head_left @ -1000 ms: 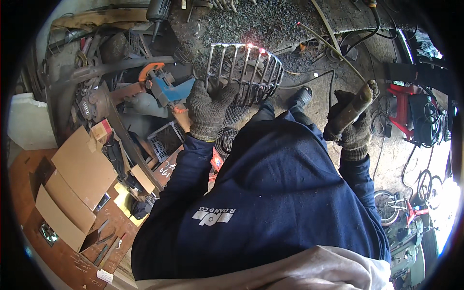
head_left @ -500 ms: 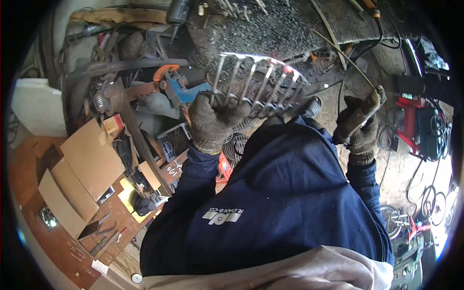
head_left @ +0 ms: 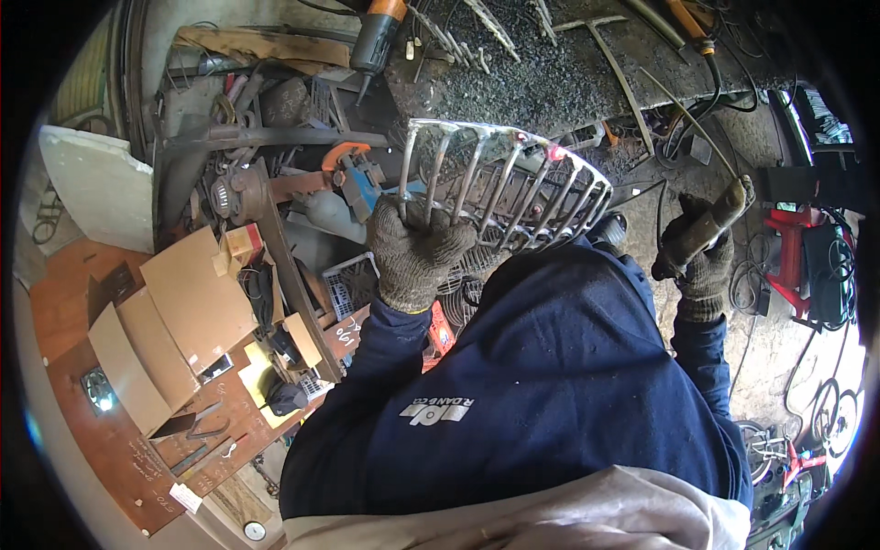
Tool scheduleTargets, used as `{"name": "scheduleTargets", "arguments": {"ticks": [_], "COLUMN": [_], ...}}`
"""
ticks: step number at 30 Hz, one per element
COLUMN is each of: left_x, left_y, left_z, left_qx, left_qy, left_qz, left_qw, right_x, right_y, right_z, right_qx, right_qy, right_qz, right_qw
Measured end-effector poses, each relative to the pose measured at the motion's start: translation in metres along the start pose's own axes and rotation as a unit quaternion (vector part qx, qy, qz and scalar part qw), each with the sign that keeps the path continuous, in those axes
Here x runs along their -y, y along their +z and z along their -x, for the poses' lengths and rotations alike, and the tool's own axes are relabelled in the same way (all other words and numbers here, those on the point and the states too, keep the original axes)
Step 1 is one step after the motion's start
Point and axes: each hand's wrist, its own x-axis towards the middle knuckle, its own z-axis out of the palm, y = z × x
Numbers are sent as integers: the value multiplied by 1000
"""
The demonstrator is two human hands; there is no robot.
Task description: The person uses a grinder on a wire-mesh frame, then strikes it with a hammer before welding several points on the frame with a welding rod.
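My gloved left hand (head_left: 414, 252) is closed on the lower left end of a curved metal grille (head_left: 484, 179), a row of parallel bars between two rails. A small spot on its upper rail glows pinkish red. The grille is held up at the near edge of a dark workbench (head_left: 541, 78). On the right, my gloved right hand (head_left: 701, 261) grips a thick-handled tool (head_left: 706, 229) that looks like a welding electrode holder. A long thin rod (head_left: 697, 128) slants from its end up and left, its tip apart from the grille.
Grit and several metal rods lie on the bench, with an orange-and-grey power tool (head_left: 374, 41) at its left. An orange-handled tool (head_left: 689, 20) with a cable is at the far right. A blue vise-like tool (head_left: 357, 183), a cardboard box (head_left: 197, 293) and scrap crowd the left side.
The whole view has shifted, so the scene sits lower and further right. The grille has tilted and its bars show more fully. Both hands keep their hold.
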Motion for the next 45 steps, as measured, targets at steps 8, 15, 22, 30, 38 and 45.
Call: {"name": "scheduleTargets", "arguments": {"ticks": [8,15,22,30,38,45], "left_x": [-13,-26,-25,-37,-48,-52], "left_y": [9,13,11,11,12,8], "left_z": [-4,-14,-15,-18,-19,-18], "left_qx": [-1,-49,-51,-28,-7,35], "left_qy": [21,-51,39,65,87,70], "left_qz": [-43,27,-56,-184,-261,-235], "left_qw": [999,997,996,980,961,969], "right_x": [-1,-2,-4,-5,-13,9], "right_y": [3,-1,-3,-3,-20,-39], "right_z": [-4,-10,-13,-17,-15,-21], "right_qx": [-25,-20,0,-15,-3,-106], "right_qy": [9,36,16,-13,23,-32], "right_qz": [-64,-21,-18,9,-2,-93], "right_qw": [998,999,1000,1000,1000,989]}}
